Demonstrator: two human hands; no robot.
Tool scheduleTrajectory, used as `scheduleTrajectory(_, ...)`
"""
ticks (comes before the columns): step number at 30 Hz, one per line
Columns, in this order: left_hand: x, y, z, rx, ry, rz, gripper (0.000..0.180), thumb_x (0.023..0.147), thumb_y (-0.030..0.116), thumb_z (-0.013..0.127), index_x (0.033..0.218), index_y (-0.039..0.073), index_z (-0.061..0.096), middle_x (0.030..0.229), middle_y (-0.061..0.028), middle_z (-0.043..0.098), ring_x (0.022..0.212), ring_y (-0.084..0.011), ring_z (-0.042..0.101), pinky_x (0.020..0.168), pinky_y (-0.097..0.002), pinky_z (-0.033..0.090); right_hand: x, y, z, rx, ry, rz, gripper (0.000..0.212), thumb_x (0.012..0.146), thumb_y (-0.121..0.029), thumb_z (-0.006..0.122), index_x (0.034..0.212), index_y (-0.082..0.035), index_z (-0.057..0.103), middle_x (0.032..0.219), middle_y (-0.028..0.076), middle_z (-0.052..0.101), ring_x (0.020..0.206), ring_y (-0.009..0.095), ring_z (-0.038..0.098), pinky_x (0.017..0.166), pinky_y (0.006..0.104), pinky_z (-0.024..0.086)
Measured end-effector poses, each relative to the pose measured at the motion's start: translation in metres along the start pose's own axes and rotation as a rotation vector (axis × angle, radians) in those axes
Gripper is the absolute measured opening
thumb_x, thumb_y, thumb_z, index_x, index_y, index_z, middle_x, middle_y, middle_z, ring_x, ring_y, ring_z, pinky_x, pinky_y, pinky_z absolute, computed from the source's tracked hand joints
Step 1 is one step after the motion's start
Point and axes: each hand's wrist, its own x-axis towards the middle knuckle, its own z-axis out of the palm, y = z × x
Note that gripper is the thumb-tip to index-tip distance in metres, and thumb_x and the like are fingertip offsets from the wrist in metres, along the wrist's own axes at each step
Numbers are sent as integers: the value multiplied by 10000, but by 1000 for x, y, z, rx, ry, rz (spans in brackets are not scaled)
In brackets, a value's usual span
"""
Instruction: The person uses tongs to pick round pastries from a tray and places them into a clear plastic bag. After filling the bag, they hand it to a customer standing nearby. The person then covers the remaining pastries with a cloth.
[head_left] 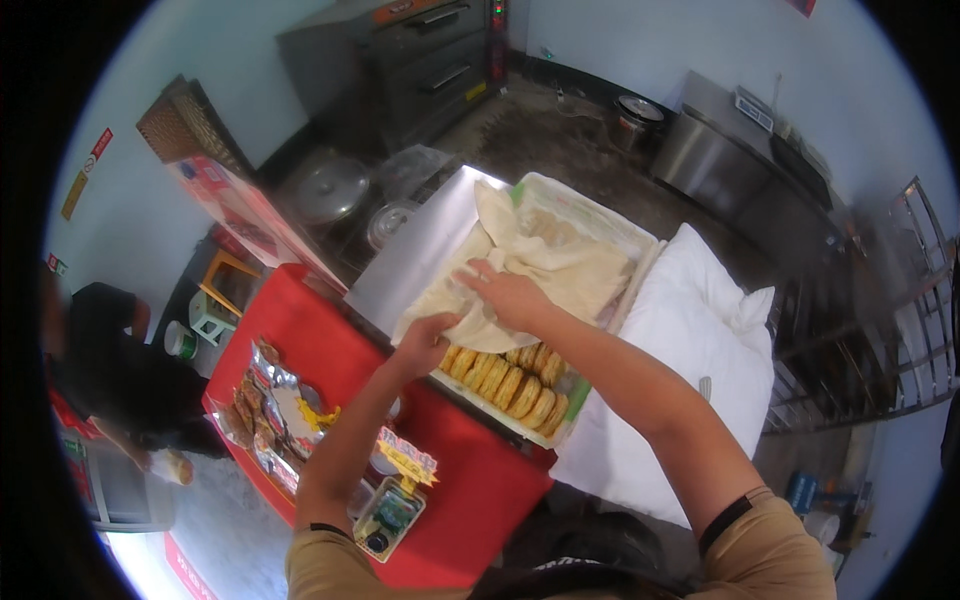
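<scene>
A crumpled beige cloth lies over most of a shallow white plastic crate. Along the crate's near side, rows of round golden flaky pastries show from under it. My left hand is closed on the cloth's near left edge, beside the pastries. Farther in, my right hand rests on top of the cloth with its fingers stretched out and apart. What lies beneath the covered part is hidden.
A red-covered table holds foil-lined trays of food and a small basket. White padded bedding lies right of the crate. At left, a person in black holds a wrapped item. An oven stands at the back.
</scene>
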Motion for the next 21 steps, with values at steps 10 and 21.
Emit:
scheduleTrajectory(10,-39,-41,0,129,177,-163,284,882,-14,591,1160,22,635,1014,-186,713,973,-344,697,847,-400,533,6,65,1,-289,-411,198,302,823,-284,776,1077,-128,726,1033,145,754,985,337,731,837,473,577)
scheduleTrajectory(21,-8,-59,-52,608,28,21,233,791,16,661,1000,111,704,955,-108,651,974,-359,656,840,-466,538,-100,-22,-137,197,-235,350,232,918,-271,656,1079,-126,740,985,170,750,962,392,709,833,510,551)
